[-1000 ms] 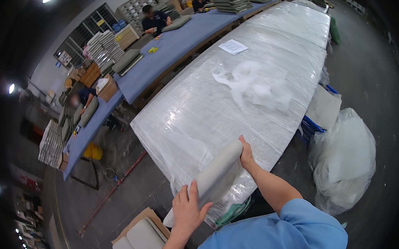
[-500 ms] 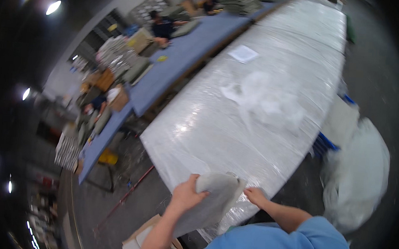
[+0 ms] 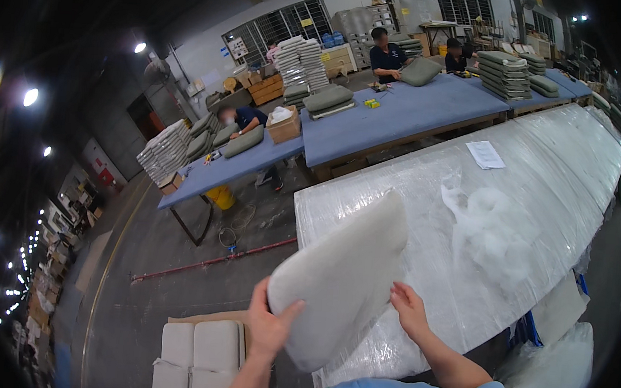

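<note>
I hold a flat white foam cushion pad (image 3: 341, 274) tilted up above the near corner of a long table wrapped in clear plastic (image 3: 539, 172). My left hand (image 3: 268, 324) grips its lower left edge. My right hand (image 3: 410, 308) presses against its right edge, fingers spread on the foam. A loose clump of white fibre filling (image 3: 497, 227) lies on the plastic just beyond the pad. A sheet of paper (image 3: 485, 154) lies farther along the table.
A cardboard box with white foam pads (image 3: 197, 354) stands on the floor at my left. Clear bags of filling (image 3: 559, 366) sit at the lower right. Blue work tables (image 3: 401, 114) with stacked grey cushions (image 3: 506, 69) and seated people lie beyond.
The pad, first a narrow roll held along the table edge, is now lifted and turned broadside. My view has swung up toward the blue tables.
</note>
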The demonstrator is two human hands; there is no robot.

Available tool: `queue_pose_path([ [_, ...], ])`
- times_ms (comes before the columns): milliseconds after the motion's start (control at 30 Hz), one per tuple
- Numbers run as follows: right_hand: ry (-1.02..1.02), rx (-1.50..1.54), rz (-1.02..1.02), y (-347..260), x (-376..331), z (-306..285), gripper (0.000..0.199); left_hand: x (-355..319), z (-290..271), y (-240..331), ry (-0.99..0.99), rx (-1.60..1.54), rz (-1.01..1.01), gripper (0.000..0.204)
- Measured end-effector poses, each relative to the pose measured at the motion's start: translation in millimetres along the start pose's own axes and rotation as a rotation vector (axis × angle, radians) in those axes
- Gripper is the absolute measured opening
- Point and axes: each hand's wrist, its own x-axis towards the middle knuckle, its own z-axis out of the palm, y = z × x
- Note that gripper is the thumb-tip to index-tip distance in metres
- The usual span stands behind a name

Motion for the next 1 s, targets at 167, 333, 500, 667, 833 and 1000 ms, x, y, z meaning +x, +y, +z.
queue_pose_path([
  [167,-0.009,-0.051,-0.185,-35.0,-9.3,77.8,0.067,-62.6,13.8,-61.4,-0.078,0.098,-0.005,0.077],
  [333,0.025,-0.286,-0.166,-59.4,-54.7,128.7,0.069,-69.8,-3.7,-73.4,-0.193,0.132,0.056,0.081],
  [500,0.097,-0.323,-0.309,-55.1,-69.4,146.4,0.064,-60.9,7.3,-65.6,-0.333,-0.013,0.129,0.084],
  [667,0.144,-0.333,-0.385,-62.6,-76.5,159.7,0.056,-50.8,14.9,-67.4,-0.345,-0.029,0.207,0.081],
  [833,0.205,-0.351,-0.412,-63.7,-80.5,151.0,0.053,-45.9,28.9,-64.9,-0.375,-0.054,0.24,0.079],
  [1000,0.257,-0.266,-0.427,-61.1,-76.7,140.4,0.051,-45.0,46.4,-63.1,-0.421,-0.131,0.234,0.075],
])
